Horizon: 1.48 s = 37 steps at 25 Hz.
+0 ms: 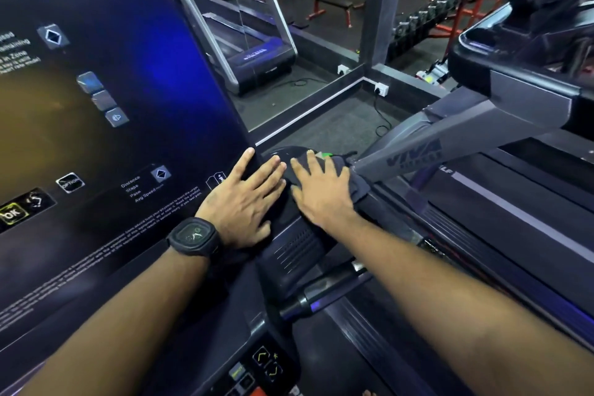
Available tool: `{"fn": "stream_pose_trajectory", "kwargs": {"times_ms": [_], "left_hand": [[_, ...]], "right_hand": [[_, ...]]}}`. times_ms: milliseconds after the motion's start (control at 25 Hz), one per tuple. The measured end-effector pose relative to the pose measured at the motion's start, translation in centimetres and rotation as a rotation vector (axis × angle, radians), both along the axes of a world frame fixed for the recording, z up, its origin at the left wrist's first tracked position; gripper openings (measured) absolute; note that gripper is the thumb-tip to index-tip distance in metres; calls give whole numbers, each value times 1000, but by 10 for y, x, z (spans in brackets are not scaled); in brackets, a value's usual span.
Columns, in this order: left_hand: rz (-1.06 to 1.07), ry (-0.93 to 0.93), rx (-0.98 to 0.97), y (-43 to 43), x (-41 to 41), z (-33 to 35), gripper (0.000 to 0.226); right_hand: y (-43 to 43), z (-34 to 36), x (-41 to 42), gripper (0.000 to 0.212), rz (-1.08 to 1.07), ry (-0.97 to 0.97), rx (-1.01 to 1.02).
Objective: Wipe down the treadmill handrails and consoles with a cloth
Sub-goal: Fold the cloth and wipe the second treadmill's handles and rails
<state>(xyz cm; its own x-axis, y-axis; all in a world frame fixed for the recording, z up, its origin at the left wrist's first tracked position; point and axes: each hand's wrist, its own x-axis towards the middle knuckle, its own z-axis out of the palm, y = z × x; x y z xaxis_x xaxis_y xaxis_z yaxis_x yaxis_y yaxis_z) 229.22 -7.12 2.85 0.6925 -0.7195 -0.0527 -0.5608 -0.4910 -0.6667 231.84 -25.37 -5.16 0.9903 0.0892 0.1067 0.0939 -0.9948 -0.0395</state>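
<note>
A big dark console panel [106, 125] with printed buttons and warning text fills the left half. My left hand [244, 199], with a black watch on the wrist, lies flat with spread fingers on the panel's lower right corner. Just right of it, my right hand [321, 193] presses flat on a dark cloth [358, 185] draped over the console's right side housing. The cloth shows past the fingers and at the hand's right edge. A black handrail bar [324, 291] sticks out below the housing, under my right forearm.
A neighbouring treadmill's grey upright [450, 138] and running belt [514, 202] stand close on the right. A mirror wall [257, 35] behind reflects a treadmill. Power sockets and a cable [381, 106] lie on the floor ahead. Control buttons [266, 363] sit low at the bottom centre.
</note>
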Motion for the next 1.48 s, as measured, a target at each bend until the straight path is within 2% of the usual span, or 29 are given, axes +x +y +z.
{"fn": "stream_pose_trajectory", "kwargs": {"times_ms": [40, 160, 200, 280, 360, 400, 480, 520, 600, 680, 720, 800, 840, 880, 960, 1000, 1040, 1120, 1160, 1200, 1240, 1320, 1360, 1440, 1480], "left_hand": [[3, 5, -3, -1, 0, -1, 83], [0, 21, -16, -2, -1, -3, 83], [4, 23, -17, -3, -2, -3, 83], [13, 25, -11, -3, -1, -3, 83], [21, 24, -10, -4, 0, -3, 83], [27, 29, -7, -5, 0, -2, 83], [40, 33, -7, -4, -1, -3, 84], [45, 34, -8, -4, -2, -3, 84], [53, 35, -6, -5, -1, -2, 84], [59, 34, -5, -6, -1, 0, 84], [59, 38, -5, -6, -1, 0, 84], [65, 52, 0, -7, -3, 0, 84], [70, 60, 4, -7, -3, 0, 84], [72, 64, 3, -8, -3, 1, 84], [74, 69, -4, -8, -2, 2, 85], [77, 73, -6, -8, -2, 3, 85], [75, 74, -4, -8, -2, 3, 85], [73, 70, 2, -8, -4, 2, 84], [73, 67, 1, -8, -4, 2, 84], [72, 68, -1, -8, -4, 3, 85], [70, 69, -1, -7, -4, 4, 85], [62, 73, -6, -8, -2, 5, 84], [59, 78, -5, -8, -3, 5, 84], [67, 76, 5, -8, -6, 5, 84], [71, 67, 11, -7, -6, 5, 84]], "right_hand": [[-12, 3, 13, 60, 25, 6, 24], [-19, 15, 32, 54, -266, 66, 133], [-9, 11, 28, 52, -266, 36, 93], [7, 0, 16, 53, -22, -30, -11], [-6, 3, 30, 56, 166, -24, 3], [-16, 8, 46, 56, 106, 14, 52], [-20, 15, 59, 55, -149, 75, 153], [-13, 11, 57, 56, -197, 63, 119], [3, 1, 43, 58, 20, -27, 11], [-8, 4, 48, 56, 272, -31, 36], [-18, 9, 63, 55, 226, 25, 80], [-23, 17, 72, 54, -94, 134, 211], [-17, 13, 66, 54, -205, 130, 181], [-5, 7, 54, 55, -196, 62, 99], [6, 0, 37, 55, 81, -67, 35], [-1, 2, 47, 54, 219, -57, 55], [-12, 8, 66, 53, 214, 17, 82], [-22, 21, 83, 53, -112, 157, 223], [-19, 15, 79, 54, -230, 153, 197], [-9, 9, 66, 56, -221, 90, 112], [1, 2, 50, 58, -109, 3, 49], [-6, 1, 39, 59, 119, -30, 61], [-19, 5, 53, 59, 83, 26, 99], [-30, 19, 58, 58, -245, 159, 242], [-27, 13, 52, 58, -338, 141, 205]]}}
